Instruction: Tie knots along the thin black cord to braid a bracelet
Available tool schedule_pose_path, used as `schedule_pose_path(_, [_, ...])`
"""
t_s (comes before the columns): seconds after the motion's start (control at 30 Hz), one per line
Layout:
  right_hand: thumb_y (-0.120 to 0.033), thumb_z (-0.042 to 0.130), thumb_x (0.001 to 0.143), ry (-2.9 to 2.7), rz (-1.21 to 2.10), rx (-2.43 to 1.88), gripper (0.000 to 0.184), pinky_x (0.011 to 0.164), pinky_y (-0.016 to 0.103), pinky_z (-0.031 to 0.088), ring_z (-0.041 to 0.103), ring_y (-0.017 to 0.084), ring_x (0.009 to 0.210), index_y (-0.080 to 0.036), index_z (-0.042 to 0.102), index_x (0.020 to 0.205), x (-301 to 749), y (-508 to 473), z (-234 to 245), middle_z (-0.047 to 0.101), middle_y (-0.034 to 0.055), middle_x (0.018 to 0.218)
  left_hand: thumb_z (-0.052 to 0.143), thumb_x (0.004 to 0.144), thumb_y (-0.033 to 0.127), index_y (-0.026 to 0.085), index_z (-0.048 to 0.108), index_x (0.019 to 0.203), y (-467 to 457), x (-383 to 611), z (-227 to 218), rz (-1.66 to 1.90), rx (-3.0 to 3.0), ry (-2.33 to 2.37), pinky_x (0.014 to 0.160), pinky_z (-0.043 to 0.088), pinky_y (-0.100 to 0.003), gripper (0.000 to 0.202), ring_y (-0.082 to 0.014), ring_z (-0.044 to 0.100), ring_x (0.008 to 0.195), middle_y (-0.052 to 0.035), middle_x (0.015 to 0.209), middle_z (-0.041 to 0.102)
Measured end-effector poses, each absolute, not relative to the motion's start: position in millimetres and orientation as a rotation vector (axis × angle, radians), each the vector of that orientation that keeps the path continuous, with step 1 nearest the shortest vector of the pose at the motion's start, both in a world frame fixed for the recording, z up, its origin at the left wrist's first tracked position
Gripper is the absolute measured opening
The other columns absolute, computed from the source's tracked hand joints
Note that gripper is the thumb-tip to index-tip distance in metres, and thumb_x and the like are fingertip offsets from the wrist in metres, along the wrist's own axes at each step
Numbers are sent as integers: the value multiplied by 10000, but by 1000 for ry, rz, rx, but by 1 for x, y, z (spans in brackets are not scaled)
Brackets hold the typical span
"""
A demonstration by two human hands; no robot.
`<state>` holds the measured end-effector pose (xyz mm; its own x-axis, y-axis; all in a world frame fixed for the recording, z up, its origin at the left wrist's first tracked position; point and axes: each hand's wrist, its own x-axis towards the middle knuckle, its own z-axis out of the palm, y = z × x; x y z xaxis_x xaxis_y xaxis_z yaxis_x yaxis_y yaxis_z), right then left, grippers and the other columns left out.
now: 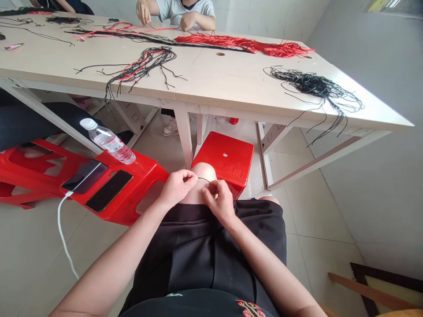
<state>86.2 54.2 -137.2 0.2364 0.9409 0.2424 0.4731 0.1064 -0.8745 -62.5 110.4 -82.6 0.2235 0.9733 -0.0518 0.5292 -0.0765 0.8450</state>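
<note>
The black cord point(204, 178) lies directly between my two grips, over the bare knee point(203, 168); I cannot tell whether it touches the skin. Its visible span is short, bowed, and runs left to right across my front, the right end slightly nearer my body. Left grip point(176, 187): closed, thumb and forefinger pinching the cord's left end. Right grip point(220, 200): closed on the right end; fingers hide the exact contact. Neither grip is nearer, as the cord reaches both. Near edge of the table point(218, 86): ahead, well apart from both grips. Red stool point(228, 147): beyond the knee, limiting forward room. Second stool point(145, 169): beside my left forearm, carrying a bottle point(110, 143) and a phone point(109, 191). Wider room lies rightward, over the floor point(313, 215).
</note>
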Motion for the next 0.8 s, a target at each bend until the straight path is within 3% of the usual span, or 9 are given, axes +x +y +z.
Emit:
schedule_pose_path(0.1, [-293,612,785,-1609,737,-1510,124,608,255,449,518,135,637,-191,581,849,76,33,-130,581,23,786,565,753,367,170,605,719,109,-64,-82,764,1619,1403,575,393,-227,203,-122,520,628,5,690,612])
schedule_pose_path(0.17, [-267,612,793,-1870,1016,-1307,66,555,224,417,506,116,586,-205,598,810,71,17,-122,583,-10,718,577,750,359,170,601,716,106,-65,-82,791,1565,1384,571,385,-223,193,-111,504,614,12,682,599])
schedule_pose_path(0.27, [-334,609,817,-2063,1365,-902,192,521,195,381,496,94,542,-205,591,676,66,-1,-113,555,-44,600,597,735,344,167,591,697,98,-67,-82,804,1489,1362,556,380,-219,182,-98,474,569,23,635,570])
schedule_pose_path(0.37, [-370,555,850,-1738,1079,-1217,207,554,217,409,514,112,577,-197,614,754,65,2,-114,589,-6,673,608,724,347,163,587,691,87,-69,-85,784,1436,1359,534,368,-219,188,-96,454,545,29,601,548])
schedule_pose_path(0.47, [-306,531,842,-1466,726,-1404,248,624,271,469,520,115,585,-178,596,1045,68,21,-121,622,86,989,607,729,365,162,584,680,80,-70,-87,748,1417,1348,534,359,-214,210,-94,452,556,34,594,532])
schedule_pose_path(0.53, [-279,534,825,-1429,738,-1371,318,688,300,492,546,126,626,-188,574,1126,70,33,-124,601,107,1099,602,734,374,160,585,674,78,-70,-88,728,1424,1335,554,373,-218,224,-101,472,576,29,603,540])
schedule_pose_path(0.67, [-302,548,815,-1359,928,-1345,176,721,300,496,596,167,723,-216,664,915,69,41,-124,664,43,847,598,738,369,158,597,683,78,-71,-89,715,1472,1286,623,421,-236,217,-126,528,637,9,657,589])
schedule_pose_path(0.8, [-376,535,828,-1267,1064,-1354,229,584,258,495,594,144,612,-199,673,875,67,35,-126,667,25,745,577,744,365,163,590,682,76,-73,-91,686,1533,1312,602,417,-235,212,-129,524,628,9,650,584])
